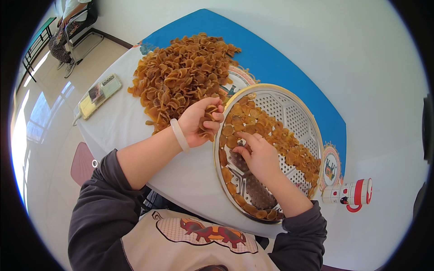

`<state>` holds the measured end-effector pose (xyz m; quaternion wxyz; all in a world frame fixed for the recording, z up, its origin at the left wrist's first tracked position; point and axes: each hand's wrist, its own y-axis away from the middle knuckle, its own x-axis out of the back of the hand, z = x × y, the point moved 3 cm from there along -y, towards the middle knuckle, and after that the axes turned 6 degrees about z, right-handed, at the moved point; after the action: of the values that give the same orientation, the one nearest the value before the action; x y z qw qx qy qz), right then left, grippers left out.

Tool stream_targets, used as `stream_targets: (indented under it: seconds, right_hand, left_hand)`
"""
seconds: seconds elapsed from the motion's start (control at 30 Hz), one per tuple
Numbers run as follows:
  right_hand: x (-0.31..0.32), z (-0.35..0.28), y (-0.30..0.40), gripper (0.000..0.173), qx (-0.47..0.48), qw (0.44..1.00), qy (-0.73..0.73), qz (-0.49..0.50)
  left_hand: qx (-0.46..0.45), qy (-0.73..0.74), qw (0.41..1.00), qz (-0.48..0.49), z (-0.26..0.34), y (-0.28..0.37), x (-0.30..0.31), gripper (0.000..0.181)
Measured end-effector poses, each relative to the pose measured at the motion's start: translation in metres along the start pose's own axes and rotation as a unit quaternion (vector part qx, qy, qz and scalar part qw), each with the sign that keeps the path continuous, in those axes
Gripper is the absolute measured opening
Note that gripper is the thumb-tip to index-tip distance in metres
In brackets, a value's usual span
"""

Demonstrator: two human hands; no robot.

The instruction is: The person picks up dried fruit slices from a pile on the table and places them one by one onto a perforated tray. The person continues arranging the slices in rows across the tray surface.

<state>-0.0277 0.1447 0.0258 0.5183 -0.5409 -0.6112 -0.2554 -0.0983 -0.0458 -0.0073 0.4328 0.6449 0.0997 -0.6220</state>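
My left hand (203,123), with a pale bangle at its wrist, is closed around several brown dried slices (207,122) between the pile and the tray. My right hand (259,152) is over the left part of a round perforated metal steamer tray (293,106), its thumb and forefinger apart near the slices there; whether a slice is between them cannot be told. Thin amber slices (261,122) lie in a broad band across the tray and along its near left rim. A large heap of the same curled slices (181,73) rests on the table beyond my left hand.
The table has a blue and white cloth (268,50). A phone in a clear case (100,95) with a cable lies at the left. A white and red mug (351,195) lies at the right. A person (62,37) sits on a chair at the upper left.
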Motion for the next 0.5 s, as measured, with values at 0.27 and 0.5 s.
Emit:
stream_targets:
  seconds: [0.27,0.5]
  right_hand:
    - [0.016,0.046,0.007,0.043,-0.268,0.908,-0.319,-0.032]
    - [0.015,0.047,0.012,0.044,-0.229,0.889,-0.395,-0.041]
  left_hand:
    - [0.002,-0.001,1.000,0.001,-0.002,0.004,-0.003,0.010]
    - [0.005,-0.010,1.000,-0.004,-0.001,0.001,-0.001,0.012]
